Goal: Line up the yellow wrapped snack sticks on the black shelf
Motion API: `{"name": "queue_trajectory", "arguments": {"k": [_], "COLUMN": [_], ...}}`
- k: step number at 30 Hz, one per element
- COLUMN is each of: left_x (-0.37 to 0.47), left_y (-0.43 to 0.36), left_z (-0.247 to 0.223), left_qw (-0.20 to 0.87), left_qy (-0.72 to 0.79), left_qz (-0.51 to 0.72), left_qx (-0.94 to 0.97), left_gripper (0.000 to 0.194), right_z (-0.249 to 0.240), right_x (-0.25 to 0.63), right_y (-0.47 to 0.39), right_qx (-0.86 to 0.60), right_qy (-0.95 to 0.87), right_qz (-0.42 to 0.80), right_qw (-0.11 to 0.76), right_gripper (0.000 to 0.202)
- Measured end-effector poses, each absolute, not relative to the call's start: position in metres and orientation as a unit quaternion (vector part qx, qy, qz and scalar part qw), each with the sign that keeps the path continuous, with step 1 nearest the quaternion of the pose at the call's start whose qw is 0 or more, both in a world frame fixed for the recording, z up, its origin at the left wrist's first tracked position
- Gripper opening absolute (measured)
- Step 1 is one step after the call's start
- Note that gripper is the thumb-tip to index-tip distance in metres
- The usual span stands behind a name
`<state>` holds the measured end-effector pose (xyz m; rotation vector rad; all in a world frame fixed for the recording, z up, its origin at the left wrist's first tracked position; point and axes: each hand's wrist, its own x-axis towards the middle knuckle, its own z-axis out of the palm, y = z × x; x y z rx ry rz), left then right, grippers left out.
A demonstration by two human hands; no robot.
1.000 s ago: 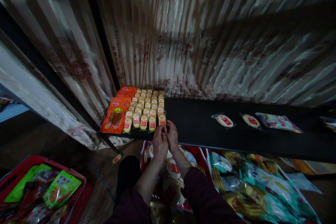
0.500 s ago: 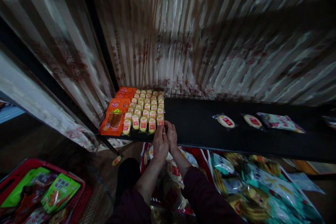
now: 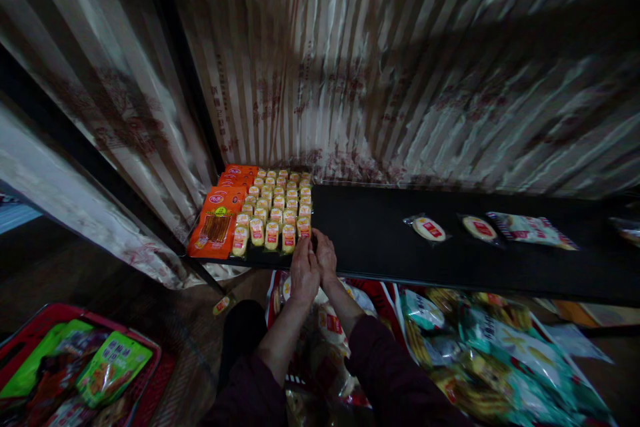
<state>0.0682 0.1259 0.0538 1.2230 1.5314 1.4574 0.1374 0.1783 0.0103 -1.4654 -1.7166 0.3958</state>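
Note:
Rows of small wrapped cakes [image 3: 272,235] with red-and-white labels stand close together at the left of the black shelf [image 3: 370,233]. At the front right corner of these rows, my left hand [image 3: 305,272] has its fingers closed on the lower part of a wrapped cake [image 3: 303,227]. My right hand [image 3: 327,257] presses against the right side of that same cake, fingers curled in and partly hidden. Both hands touch each other at the shelf's front edge. Orange snack packets [image 3: 216,223] lie overlapping to the left of the cakes.
Two oval wrapped pastries [image 3: 429,229] and a white packet [image 3: 532,229] lie further right on the shelf. Below stand a red basket [image 3: 159,363] of snack bags and a container of teal packets [image 3: 525,353]. One wrapped cake [image 3: 221,305] lies on the floor. A striped curtain [image 3: 350,80] hangs behind.
Almost nothing differs. The view has shifted very slightly, and both hands remain at the front right cake.

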Motion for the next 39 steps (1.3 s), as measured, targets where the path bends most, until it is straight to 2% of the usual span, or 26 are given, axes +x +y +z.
{"name": "queue_trajectory", "arguments": {"k": [6,14,27,30,34,36,39], "left_x": [0.068,0.068,0.124,0.144,0.168,0.176,0.181], "left_y": [0.127,0.121,0.051,0.033,0.007,-0.006,-0.02], "left_z": [0.052,0.051,0.033,0.029,0.014,0.004,-0.007], "left_qw": [0.276,0.231,0.259,0.304,0.401,0.425,0.426], "left_qy": [0.627,0.622,0.579,0.566,0.567,0.577,0.577], "left_qz": [0.492,0.47,0.423,0.399,0.346,0.319,0.291], "left_qx": [0.537,0.582,0.647,0.654,0.631,0.62,0.634], "left_gripper": [0.043,0.04,0.035,0.034,0.033,0.033,0.036], "right_z": [0.008,0.009,-0.001,-0.013,-0.043,-0.059,-0.077], "right_x": [0.14,0.143,0.204,0.233,0.272,0.287,0.297], "right_y": [0.18,0.157,0.059,0.036,0.014,0.008,0.004], "right_qx": [-0.593,-0.589,-0.591,-0.638,-0.712,-0.738,-0.741], "right_qy": [-0.676,-0.65,-0.615,-0.606,-0.598,-0.595,-0.606], "right_qz": [0.175,0.191,0.175,0.124,0.089,0.09,0.083], "right_qw": [0.401,0.441,0.492,0.459,0.358,0.305,0.278], "right_gripper": [0.04,0.042,0.042,0.04,0.041,0.04,0.041]}}
